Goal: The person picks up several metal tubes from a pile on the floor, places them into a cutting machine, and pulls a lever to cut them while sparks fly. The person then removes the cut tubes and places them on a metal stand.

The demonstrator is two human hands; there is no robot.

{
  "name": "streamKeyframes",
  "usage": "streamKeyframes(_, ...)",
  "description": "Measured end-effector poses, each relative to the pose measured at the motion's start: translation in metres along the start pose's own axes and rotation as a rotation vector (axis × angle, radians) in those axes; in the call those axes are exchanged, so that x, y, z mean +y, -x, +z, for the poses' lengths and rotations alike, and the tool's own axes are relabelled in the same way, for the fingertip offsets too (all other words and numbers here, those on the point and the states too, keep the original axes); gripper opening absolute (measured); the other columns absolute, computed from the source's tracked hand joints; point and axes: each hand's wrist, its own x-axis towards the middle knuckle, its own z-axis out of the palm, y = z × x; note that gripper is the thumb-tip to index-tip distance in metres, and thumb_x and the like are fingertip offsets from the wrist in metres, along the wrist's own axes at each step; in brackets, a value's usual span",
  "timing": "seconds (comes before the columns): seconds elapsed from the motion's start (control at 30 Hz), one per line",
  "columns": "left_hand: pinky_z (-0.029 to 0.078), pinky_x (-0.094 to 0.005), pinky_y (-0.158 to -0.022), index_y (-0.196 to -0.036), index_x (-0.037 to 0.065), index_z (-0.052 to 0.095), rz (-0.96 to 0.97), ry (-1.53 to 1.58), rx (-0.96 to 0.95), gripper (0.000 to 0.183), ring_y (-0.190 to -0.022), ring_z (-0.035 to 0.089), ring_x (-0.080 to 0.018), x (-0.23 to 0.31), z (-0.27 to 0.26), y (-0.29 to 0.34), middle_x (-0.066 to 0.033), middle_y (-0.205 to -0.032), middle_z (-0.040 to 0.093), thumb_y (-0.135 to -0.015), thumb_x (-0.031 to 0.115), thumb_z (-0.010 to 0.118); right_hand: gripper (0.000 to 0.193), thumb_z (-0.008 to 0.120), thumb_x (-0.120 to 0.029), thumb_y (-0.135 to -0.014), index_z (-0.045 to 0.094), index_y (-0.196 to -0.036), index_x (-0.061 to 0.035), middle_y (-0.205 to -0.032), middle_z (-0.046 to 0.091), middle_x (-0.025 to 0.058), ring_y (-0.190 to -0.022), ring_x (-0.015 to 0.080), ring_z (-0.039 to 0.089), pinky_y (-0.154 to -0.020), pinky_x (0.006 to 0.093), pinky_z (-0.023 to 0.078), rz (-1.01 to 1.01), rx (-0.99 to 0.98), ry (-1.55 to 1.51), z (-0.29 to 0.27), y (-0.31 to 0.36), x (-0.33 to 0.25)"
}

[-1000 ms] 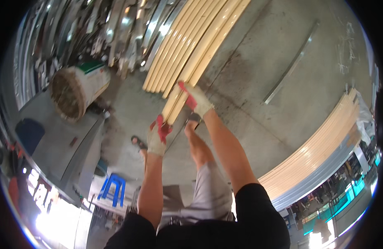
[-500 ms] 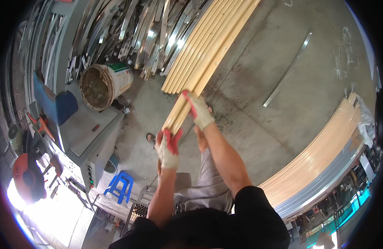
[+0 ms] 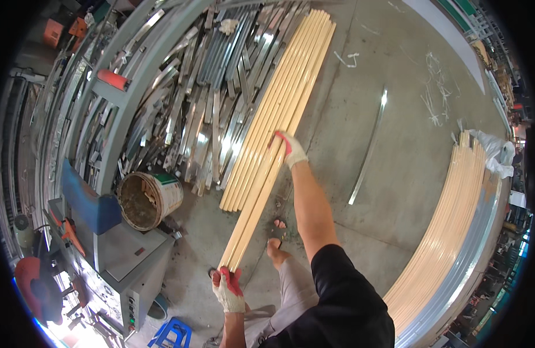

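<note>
Two long glossy cream-coloured profiles (image 3: 250, 226) lie side by side and jut toward me past a row of like profiles (image 3: 279, 95). My left hand (image 3: 228, 292), in a white work glove with red palm and fingers, is closed round their near ends. Farther up, my right hand (image 3: 292, 149), gloved the same way, grips the pair from the right side with its arm stretched out. The fingers of my right hand are partly hidden behind the profiles. The row of cream profiles rests beside a heap of shiny metal bars (image 3: 212, 119).
A dirty bucket (image 3: 173, 193) lies tipped at left, beside a grey machine (image 3: 134, 246) with a blue guard. A blue stool (image 3: 173, 334) stands at lower left. A thin metal strip (image 3: 369, 145) lies on the floor. More cream profiles (image 3: 435, 232) are stacked at right.
My hands have moved wider apart, the right one farther up the profiles. More of the pair now juts out past the row. The view has shifted forward.
</note>
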Motion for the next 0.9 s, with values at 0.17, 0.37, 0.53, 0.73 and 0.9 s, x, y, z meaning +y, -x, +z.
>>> streamKeyframes(0.17, 0.056, -0.0330, -0.080, -0.114, 0.007, 0.058, 0.047, -0.119, 0.075, 0.026, -0.096, 0.064, -0.0172, 0.069, -0.106, 0.040, -0.0040, -0.107, 0.064, -0.100, 0.024, 0.072, 0.024, 0.076, -0.012, -0.092, 0.068, -0.112, -0.0015, -0.094, 0.071, 0.0109, -0.080, 0.0261, 0.072, -0.070, 0.0439, 0.064, 0.018, 0.092, -0.025, 0.038, 0.110, 0.090)
streamKeyframes(0.37, 0.049, -0.0653, -0.100, -0.144, 0.017, 0.039, 0.041, -0.778, -0.211, 0.060, -0.117, 0.055, -0.0308, 0.103, -0.319, 0.054, -0.0079, -0.125, 0.053, -0.097, 0.032, 0.075, 0.030, 0.075, 0.002, -0.088, 0.066, -0.116, 0.0071, -0.101, 0.072, 0.0130, -0.091, 0.0228, 0.073, -0.075, 0.0374, 0.064, -0.037, -0.041, 0.014, 0.136, 0.326, 0.140)
streamKeyframes(0.53, 0.052, -0.0497, -0.097, -0.138, 0.026, 0.059, -0.353, -0.452, 0.189, 0.040, -0.115, 0.055, -0.0297, 0.142, -0.295, 0.082, -0.0043, -0.119, 0.060, -0.102, 0.042, 0.066, 0.052, 0.084, -0.009, -0.084, 0.062, -0.128, 0.0045, -0.105, 0.072, 0.0127, -0.095, 0.0213, 0.071, -0.088, 0.0342, 0.061, -0.418, -0.192, 0.435, 0.246, 0.488, 0.130)
streamKeyframes(0.73, 0.050, -0.0319, -0.083, -0.151, 0.001, 0.044, 0.534, -0.795, -0.295, 0.061, -0.099, 0.060, -0.0164, 0.329, -0.156, 0.102, -0.0083, -0.120, 0.062, -0.106, 0.039, 0.059, 0.077, 0.084, -0.006, -0.077, 0.048, -0.145, -0.0061, -0.120, 0.066, 0.0127, -0.114, 0.0240, 0.062, -0.103, 0.0373, 0.049, -0.798, -0.388, 0.769, 0.305, 0.642, 0.114)
streamKeyframes(0.9, 0.049, -0.0381, -0.101, -0.147, 0.004, 0.050, 1.268, -0.353, -0.665, 0.054, -0.115, 0.060, -0.0225, 0.581, -0.113, 0.280, -0.0090, -0.132, 0.062, -0.108, 0.041, 0.050, 0.058, 0.083, -0.020, -0.080, 0.057, -0.130, -0.0066, -0.106, 0.070, 0.0134, -0.098, 0.0230, 0.069, -0.088, 0.0364, 0.055, -0.712, -0.575, 0.857, 0.327, 0.734, 0.193)
